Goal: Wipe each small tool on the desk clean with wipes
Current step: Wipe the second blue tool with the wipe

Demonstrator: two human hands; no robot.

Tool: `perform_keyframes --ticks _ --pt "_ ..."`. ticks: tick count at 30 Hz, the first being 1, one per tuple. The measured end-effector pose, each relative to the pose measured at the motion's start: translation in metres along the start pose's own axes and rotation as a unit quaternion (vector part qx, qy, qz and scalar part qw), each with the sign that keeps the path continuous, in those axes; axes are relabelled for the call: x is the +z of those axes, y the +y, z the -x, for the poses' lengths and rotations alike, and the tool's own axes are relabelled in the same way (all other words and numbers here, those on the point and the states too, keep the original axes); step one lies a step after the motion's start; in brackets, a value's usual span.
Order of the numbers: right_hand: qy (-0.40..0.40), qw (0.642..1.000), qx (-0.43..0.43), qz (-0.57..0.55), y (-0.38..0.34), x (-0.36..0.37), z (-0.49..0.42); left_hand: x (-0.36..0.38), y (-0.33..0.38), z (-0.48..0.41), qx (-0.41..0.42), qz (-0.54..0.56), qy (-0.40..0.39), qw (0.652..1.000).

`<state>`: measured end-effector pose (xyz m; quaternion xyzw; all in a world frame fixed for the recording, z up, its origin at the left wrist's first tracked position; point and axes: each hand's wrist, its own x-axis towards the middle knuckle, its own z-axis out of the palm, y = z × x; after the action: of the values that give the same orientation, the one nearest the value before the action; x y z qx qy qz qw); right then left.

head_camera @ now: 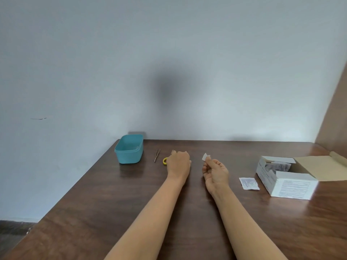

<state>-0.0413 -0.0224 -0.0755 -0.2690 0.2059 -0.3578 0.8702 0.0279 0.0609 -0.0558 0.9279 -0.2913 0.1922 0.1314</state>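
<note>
Currently grips a yellow-handled tool (164,161) in the left hand (178,164), knuckles up, on the desk (195,222); pinches a white wipe (205,157) in the upturned right hand (216,171).

Dark wooden desk (187,212) against pale blue-grey wall (169,53)

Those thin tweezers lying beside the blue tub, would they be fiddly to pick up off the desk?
Probably fiddly: the tweezers look thin and lie flat on the glossy desk, so fingers may slide them rather than lift them. They look like metal, so likely stiff and light. Lying flat, they seem unlikely to roll.
</note>
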Motion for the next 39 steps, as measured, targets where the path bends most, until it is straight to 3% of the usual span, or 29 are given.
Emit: perform_keyframes --ticks 8,20,31,39 --pt "-0.013 1.0 0.005 0.013 -0.002 -0.003 0.004 0.015 0.009 0.006 0.035 -0.001 0.03 0.999" --pt "-0.044 0.996 0.037 0.075 -0.017 -0.017 0.034 -0.008 0.005 0.03 -0.009 -0.011 0.017 1.0" --pt "-0.037 0.998 0.035 0.032 -0.024 -0.023 0.045 -0.002 0.008 0.008 -0.053 0.002 -0.002 0.999" --pt "-0.039 0.998 0.039 0.023 -0.025 -0.023 0.041 0.003 0.012 0.013 -0.146 0.108 -0.013 0.983"
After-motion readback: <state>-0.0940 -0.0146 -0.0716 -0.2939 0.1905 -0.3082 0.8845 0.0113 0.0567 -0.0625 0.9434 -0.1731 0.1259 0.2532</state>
